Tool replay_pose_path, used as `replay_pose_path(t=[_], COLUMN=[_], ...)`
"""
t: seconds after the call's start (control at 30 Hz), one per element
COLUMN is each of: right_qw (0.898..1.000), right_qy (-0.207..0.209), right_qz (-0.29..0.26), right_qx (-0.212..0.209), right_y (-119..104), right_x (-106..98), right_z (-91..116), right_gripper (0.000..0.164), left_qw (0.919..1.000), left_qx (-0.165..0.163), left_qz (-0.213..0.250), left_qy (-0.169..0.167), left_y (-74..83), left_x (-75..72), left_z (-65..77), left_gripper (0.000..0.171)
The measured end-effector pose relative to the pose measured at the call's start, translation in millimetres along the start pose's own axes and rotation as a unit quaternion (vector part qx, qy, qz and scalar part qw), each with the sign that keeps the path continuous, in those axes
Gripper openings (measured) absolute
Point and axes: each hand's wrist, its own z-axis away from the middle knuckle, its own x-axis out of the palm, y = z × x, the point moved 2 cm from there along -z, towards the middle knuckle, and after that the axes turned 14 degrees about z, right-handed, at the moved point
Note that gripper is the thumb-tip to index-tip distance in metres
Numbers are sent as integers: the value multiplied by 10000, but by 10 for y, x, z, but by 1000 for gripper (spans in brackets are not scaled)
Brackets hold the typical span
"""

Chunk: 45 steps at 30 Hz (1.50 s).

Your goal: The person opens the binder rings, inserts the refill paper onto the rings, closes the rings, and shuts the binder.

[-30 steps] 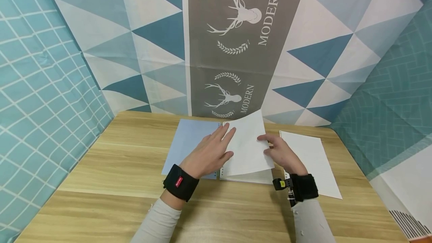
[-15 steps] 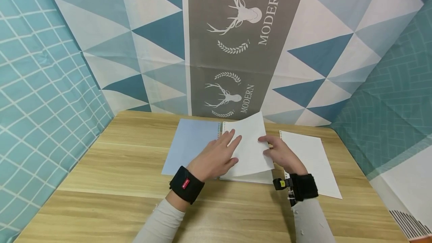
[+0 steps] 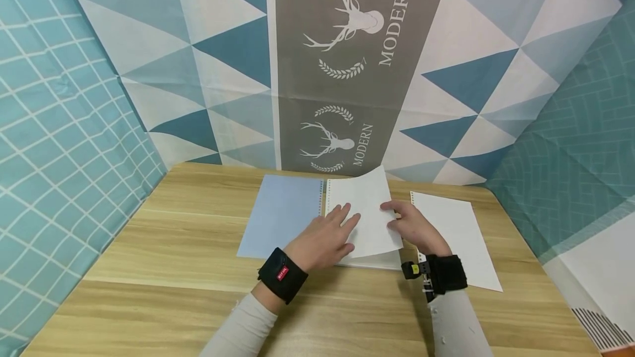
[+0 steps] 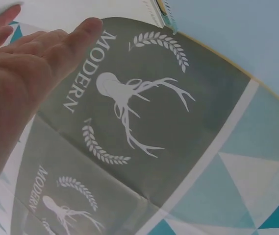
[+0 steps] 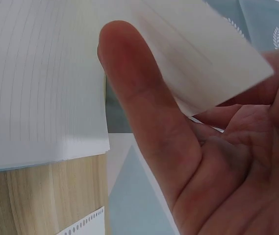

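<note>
A ring-bound notebook lies open on the table, its pale blue cover (image 3: 283, 208) turned to the left. Its top page (image 3: 372, 230) is white and lifts along the right side, with the page's upper right corner curling up. My right hand (image 3: 419, 230) pinches that raised edge between thumb and fingers. Lined pages (image 5: 36, 88) show beneath it in the right wrist view. My left hand (image 3: 322, 242) lies over the page beside the spine, fingers extended and slightly spread. In the left wrist view, the straight fingers of the left hand (image 4: 26, 73) appear near the notebook's binding (image 4: 166, 17).
A loose white sheet (image 3: 458, 241) with punched holes along its left edge lies to the right, partly behind the right wrist. The wooden table (image 3: 163, 269) meets a patterned cloth backdrop (image 3: 327, 70) at the back, with tiled-pattern cloth (image 3: 64, 125) on the left.
My left hand has slid toward me and slightly right, down along the page, uncovering more of the binding. My right hand keeps its hold on the page edge almost unmoved.
</note>
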Motion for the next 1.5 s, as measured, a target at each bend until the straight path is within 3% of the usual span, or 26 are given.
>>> replay_pose_path(t=[0.67, 1.0, 1.5], right_qw=[9982, 9972, 9970], right_qy=[-405, -441, -492], right_qz=[-127, -120, 543], right_qx=[415, 597, 237], right_y=[93, 76, 2], right_x=[12, -11, 27], right_z=[27, 47, 71], right_gripper=[47, 54, 64], left_qw=[9973, 9974, 9956], left_qx=[-133, -64, 109], left_qz=[-53, -231, -665], left_qy=[-715, -684, -655], left_y=[224, 248, 316], left_x=[330, 441, 459], left_z=[6, 11, 51], left_gripper=[53, 46, 46])
